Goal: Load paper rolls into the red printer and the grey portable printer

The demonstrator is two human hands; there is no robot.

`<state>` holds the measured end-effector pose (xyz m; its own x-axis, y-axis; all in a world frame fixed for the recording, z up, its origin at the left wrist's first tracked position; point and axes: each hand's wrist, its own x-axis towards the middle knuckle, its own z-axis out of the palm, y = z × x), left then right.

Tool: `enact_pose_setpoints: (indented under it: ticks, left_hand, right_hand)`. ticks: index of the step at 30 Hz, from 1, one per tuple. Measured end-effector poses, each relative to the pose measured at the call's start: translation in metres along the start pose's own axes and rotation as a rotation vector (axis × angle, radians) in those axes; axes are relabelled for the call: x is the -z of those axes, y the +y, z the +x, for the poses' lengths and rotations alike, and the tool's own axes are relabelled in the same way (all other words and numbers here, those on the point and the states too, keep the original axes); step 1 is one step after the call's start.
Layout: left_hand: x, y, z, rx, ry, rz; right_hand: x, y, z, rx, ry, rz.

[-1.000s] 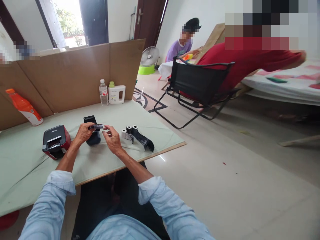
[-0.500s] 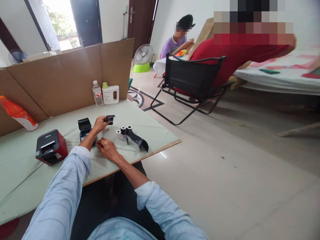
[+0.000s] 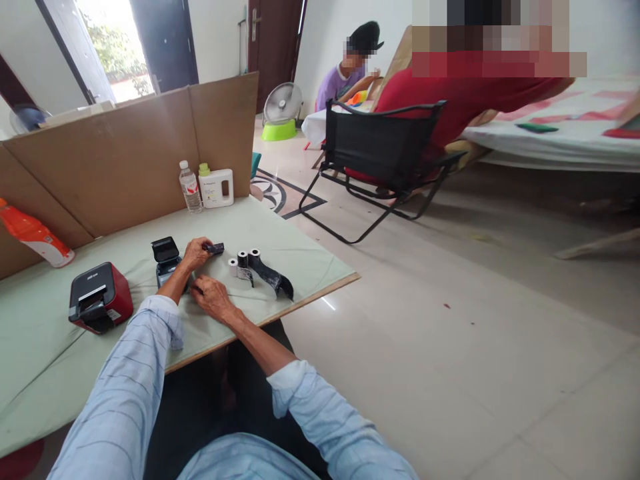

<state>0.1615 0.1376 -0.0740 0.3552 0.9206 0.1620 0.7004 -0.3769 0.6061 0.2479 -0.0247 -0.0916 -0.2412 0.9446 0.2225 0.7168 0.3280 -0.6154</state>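
In the head view, my left hand [image 3: 197, 253] is closed on a dark strip [image 3: 215, 249], which looks like a piece of black film, just above the table. My left forearm crosses in front of a small black printer [image 3: 166, 253] whose lid stands raised, so part of it is hidden. Close to the printer's right side, my right hand [image 3: 214, 297] has its fingers curled together; what they hold, if anything, I cannot make out. Right of both hands stand a small white roll [image 3: 233, 268] and two dark rolls with white cores [image 3: 243, 258], a black strip [image 3: 273, 277] trailing from one.
A red and black printer [image 3: 101, 297] sits at the left. Behind stand a water bottle [image 3: 190, 188], a white jug [image 3: 217, 189], an orange bottle [image 3: 35, 230] and a cardboard screen [image 3: 135, 147]. Beyond the table are a folding chair [image 3: 383, 150] with a seated person and another person.
The dark strip in my left hand has dropped a little and now looks flatter. My right hand stays beside the small printer. The whole view has shifted slightly.
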Motion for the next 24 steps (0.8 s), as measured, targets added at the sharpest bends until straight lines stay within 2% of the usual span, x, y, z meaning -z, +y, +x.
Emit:
enact_pose_setpoints:
  ticks: [6,10,16,19,24]
  left_hand:
    - [0.001,0.004,-0.006,-0.044,0.002,0.035]
    - [0.013,0.010,-0.008,-0.068,-0.010,0.067]
    - [0.035,0.024,-0.023,-0.272,-0.189,0.300]
    - [0.032,0.036,-0.033,-0.316,-0.258,0.358]
    - [0.019,0.052,-0.045,-0.295,-0.228,0.326]
  right_hand:
    - [-0.001,0.001,-0.001,-0.004,0.003,-0.006]
    - [-0.002,0.002,-0.001,0.003,0.017,0.033]
    - [-0.003,0.002,0.001,0.010,0.036,0.096]
    - [-0.001,0.001,0.001,0.009,0.029,0.082]
    - [0.005,-0.004,-0.003,0.007,-0.017,0.015]
